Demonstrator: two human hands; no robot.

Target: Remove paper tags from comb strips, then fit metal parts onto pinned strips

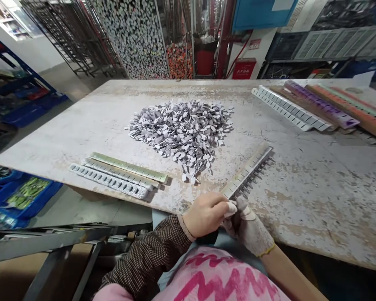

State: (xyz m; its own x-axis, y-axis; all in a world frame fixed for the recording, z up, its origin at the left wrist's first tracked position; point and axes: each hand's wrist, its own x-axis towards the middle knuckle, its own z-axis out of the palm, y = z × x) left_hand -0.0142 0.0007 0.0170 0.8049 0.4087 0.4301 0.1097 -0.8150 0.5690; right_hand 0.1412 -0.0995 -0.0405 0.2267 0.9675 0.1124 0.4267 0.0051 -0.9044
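A long pale slotted strip [247, 170] slants away from me, its far end resting on the table and small thin pieces sticking out along its right side. My left hand [205, 213], bare with a white covering on the thumb tip, is closed around the strip's near end. Close against it, my right hand [249, 228] in a white knitted glove has its fingers bent in a pinch; what lies between them is hidden. Beyond both hands spreads a heap of small grey-white flat pieces [188, 129].
Several slotted strips [128, 167], one green-tinted, lie at the table's left front. More strips, white, purple and orange [319, 104], are stacked at the right back. Blue bins [28, 196] stand below the worn table [301, 167] on the left. Metal racks [72, 33] stand behind.
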